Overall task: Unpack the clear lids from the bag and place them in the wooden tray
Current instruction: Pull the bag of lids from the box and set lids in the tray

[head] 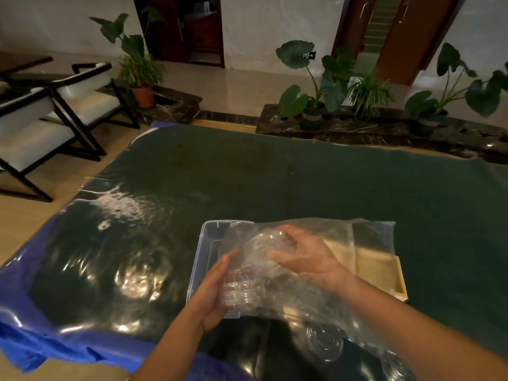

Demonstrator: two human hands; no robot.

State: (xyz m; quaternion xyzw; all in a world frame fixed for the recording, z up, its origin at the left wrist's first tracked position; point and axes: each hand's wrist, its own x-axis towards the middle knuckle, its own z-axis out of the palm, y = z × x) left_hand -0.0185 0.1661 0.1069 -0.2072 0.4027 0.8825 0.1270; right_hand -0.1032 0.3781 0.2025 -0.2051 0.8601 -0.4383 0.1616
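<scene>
Both my hands on the crinkled clear plastic bag (299, 259)

My left hand (213, 295) cups the stack of clear plastic lids (247, 284) through the bag; my right hand (308, 259), reaching inside it, closes its grip on them. Bag hangs above the pale wooden tray (384, 273), clear plastic bin (204, 243) just beside.

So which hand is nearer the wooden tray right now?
Right. The right hand is inside the clear bag, just left of the wooden tray. The left hand holds the bag's outside, farther left, over the clear plastic bin.
</scene>
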